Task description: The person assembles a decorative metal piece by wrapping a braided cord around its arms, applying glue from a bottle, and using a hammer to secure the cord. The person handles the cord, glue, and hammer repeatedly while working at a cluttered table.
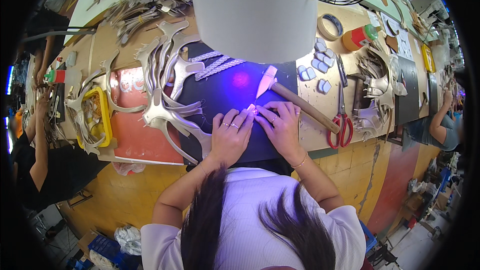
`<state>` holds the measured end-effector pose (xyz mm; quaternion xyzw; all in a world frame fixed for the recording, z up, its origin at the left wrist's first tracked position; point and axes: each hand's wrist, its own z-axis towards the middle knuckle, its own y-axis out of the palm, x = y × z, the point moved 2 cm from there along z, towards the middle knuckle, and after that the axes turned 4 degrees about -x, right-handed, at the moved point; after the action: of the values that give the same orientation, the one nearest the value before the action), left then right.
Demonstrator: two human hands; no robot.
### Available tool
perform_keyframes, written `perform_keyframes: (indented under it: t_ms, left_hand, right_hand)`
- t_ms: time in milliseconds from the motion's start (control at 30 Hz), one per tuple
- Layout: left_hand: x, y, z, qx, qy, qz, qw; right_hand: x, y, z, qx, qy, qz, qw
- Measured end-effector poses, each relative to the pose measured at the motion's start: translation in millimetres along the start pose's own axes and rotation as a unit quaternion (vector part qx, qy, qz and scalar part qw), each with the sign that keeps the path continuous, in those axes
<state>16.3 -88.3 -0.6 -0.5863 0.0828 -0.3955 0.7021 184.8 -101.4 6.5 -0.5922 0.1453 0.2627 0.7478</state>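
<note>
My left hand [231, 135] and my right hand [281, 126] meet over a dark mat [277, 77]. Fingertips of both pinch a small pale piece [251, 107], lit pinkish by violet light; its exact kind is too small to make out. Just beyond the fingers lies the head of a hammer [295, 99], its wooden handle slanting to the right past my right hand. White braided strips [217, 66] rest on the mat's far left part. Silvery strappy shoe uppers [172, 117] are heaped left of my left hand, one reaching close to its wrist.
Red-handled scissors [341, 125], small grey rounded pieces [322, 62], a tape roll [330, 26] and a red bottle with green cap [360, 37] sit to the right. A large white lamp shade [255, 15] overhangs the far side. A yellow basket [104, 117] stands left; co-workers sit at both sides.
</note>
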Motion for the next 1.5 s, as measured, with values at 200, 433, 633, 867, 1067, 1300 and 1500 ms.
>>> perform_keyframes:
  t_ms: [200, 433, 633, 867, 1067, 1300, 1500]
  left_hand:
    - [3.2, -4.3, 4.1, -0.02, 0.004, 0.013, 1.0]
    - [7.0, -3.5, 11.0, -0.013, -0.001, 0.023, 1.0]
    - [10.0, -0.6, 15.7, -0.017, 0.012, 0.037, 0.999]
    - [11.9, -1.1, 17.8, -0.032, 0.012, 0.026, 0.999]
    - [14.4, -2.4, 16.7, 0.006, 0.005, 0.042, 0.999]
    - [16.7, -1.1, 13.6, 0.004, -0.003, 0.065, 0.998]
    - [16.4, -0.4, 13.5, 0.0, -0.007, 0.058, 0.998]
  right_hand:
    - [0.6, -2.3, -0.2, -0.01, -0.015, 0.003, 1.0]
    - [0.1, -2.0, -1.4, -0.027, -0.038, -0.01, 0.999]
    - [-4.3, -10.0, 1.8, -0.058, -0.036, -0.018, 0.997]
    - [60.2, -62.1, 48.5, 0.019, 0.033, -0.057, 0.998]
    - [101.7, -66.7, 65.5, -0.12, 0.096, -0.204, 0.967]
    - [101.2, -53.2, 67.4, -0.145, 0.035, -0.344, 0.927]
    - [116.7, -55.5, 76.1, -0.181, 0.019, -0.343, 0.922]
